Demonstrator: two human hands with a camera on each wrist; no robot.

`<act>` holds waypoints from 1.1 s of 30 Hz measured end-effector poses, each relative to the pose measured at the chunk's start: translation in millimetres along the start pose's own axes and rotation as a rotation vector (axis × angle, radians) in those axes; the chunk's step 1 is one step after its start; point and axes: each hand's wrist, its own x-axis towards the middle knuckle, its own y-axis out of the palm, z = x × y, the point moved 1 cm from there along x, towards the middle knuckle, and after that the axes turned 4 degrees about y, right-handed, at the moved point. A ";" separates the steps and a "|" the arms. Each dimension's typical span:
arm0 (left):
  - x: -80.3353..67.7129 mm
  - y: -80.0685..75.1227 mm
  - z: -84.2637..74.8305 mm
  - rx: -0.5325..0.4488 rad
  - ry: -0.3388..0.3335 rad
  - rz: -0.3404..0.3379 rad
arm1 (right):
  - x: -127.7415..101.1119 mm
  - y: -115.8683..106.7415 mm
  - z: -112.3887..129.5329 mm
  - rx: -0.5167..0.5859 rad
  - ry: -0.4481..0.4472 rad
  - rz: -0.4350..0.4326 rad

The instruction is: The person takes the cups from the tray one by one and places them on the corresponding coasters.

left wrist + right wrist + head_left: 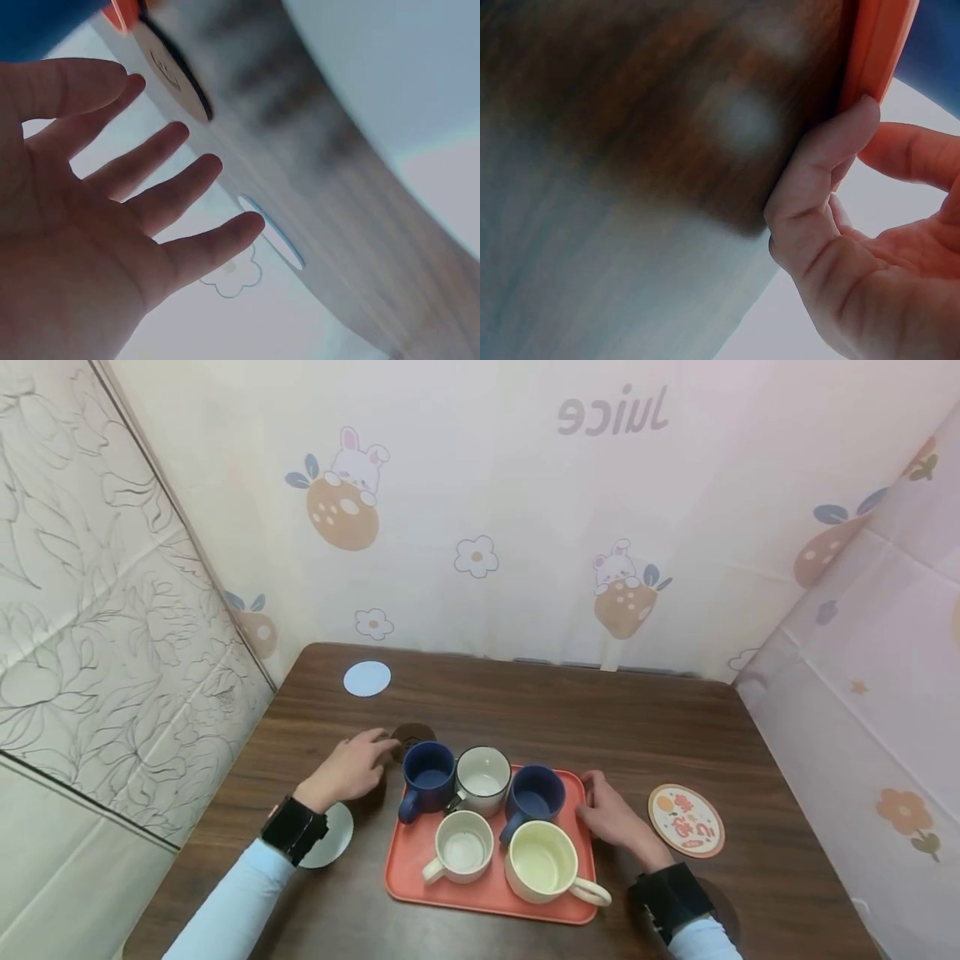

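Note:
A coral-red tray [487, 897] on the table bears several mugs. At its back stand a navy mug [430, 777], a white mug with a dark rim [483, 777] and a second navy mug [536, 797]. A small cream mug [462, 847] and a larger pale yellow mug [543, 862] are in front. My right hand [609, 810] pinches the tray's right edge between thumb and finger; the right wrist view shows the rim [874, 60] there. Beside the left navy mug, my left hand [358, 766] is spread with nothing in it, fingertips near a dark round coaster [412, 737].
A pale blue round coaster [367, 678] lies at the back left, and a whitish one [330, 837] partly under the left wrist. Right of the tray is a patterned round coaster [686, 820]. Printed curtains [480, 510] hang behind the brown wooden table [600, 710].

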 end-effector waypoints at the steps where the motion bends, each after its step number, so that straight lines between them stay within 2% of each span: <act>1: -4.7 1.8 -4.9 0.006 0.017 -0.002 | -0.3 0.1 0.0 -0.001 0.003 0.001; 4: -14.3 7.4 -15.5 0.001 0.037 0.009 | -1.0 0.3 -0.5 0.004 0.023 -0.006; 7: -16.9 12.8 -21.0 -0.005 0.043 0.025 | -2.6 0.0 -1.0 0.003 0.030 -0.011; 19: -12.8 20.9 -21.9 0.007 0.026 0.056 | -1.7 1.4 -1.9 -0.009 0.021 -0.033; 27: -13.1 21.2 -25.2 0.042 0.054 0.019 | -1.5 1.1 1.3 -0.050 -0.037 -0.074; 33: -13.1 24.6 -25.2 0.026 0.055 -0.002 | -0.6 0.8 -0.2 -0.057 -0.016 -0.070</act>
